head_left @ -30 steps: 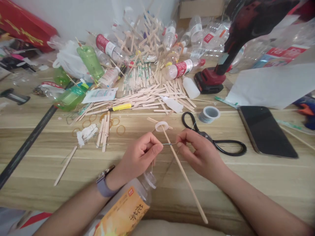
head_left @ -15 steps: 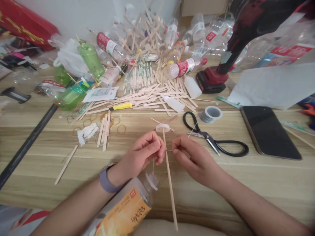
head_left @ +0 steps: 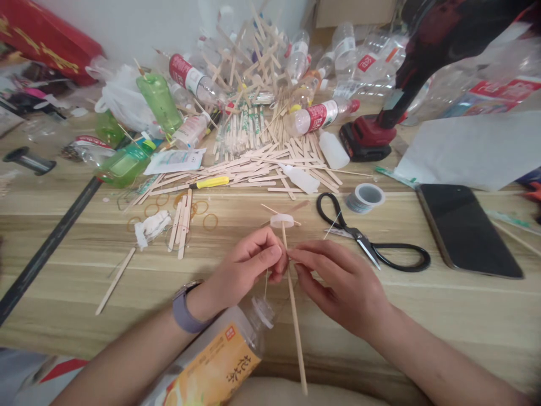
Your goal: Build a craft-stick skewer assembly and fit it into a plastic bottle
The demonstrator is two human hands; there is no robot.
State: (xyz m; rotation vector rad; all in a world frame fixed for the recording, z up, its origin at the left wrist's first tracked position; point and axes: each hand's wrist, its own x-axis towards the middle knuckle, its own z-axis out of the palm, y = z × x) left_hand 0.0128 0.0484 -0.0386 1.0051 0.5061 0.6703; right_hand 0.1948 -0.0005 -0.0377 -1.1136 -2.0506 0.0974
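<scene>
A long thin wooden stick point(head_left: 296, 327) runs from near my lap up to a white bottle cap point(head_left: 282, 220) fixed at its far end. My left hand point(head_left: 247, 269) pinches the stick just below the cap, a thin thread hanging from its fingers. My right hand point(head_left: 338, 282) meets it from the right, fingertips pinched at the same spot on the stick. A plastic bottle with an orange label point(head_left: 215, 361) lies under my left wrist, neck pointing at the stick.
Black scissors point(head_left: 372, 248) lie just right of my hands, with a tape roll point(head_left: 366, 197) and a dark phone point(head_left: 467, 228) beyond. A heap of wooden sticks point(head_left: 262, 163), bottles and rubber bands point(head_left: 208, 221) fills the back. A red-black power tool point(head_left: 376, 135) stands at back right.
The stick has swung from a slant to nearly straight up-down. My two hands have closed together on it, right fingertips now touching the left.
</scene>
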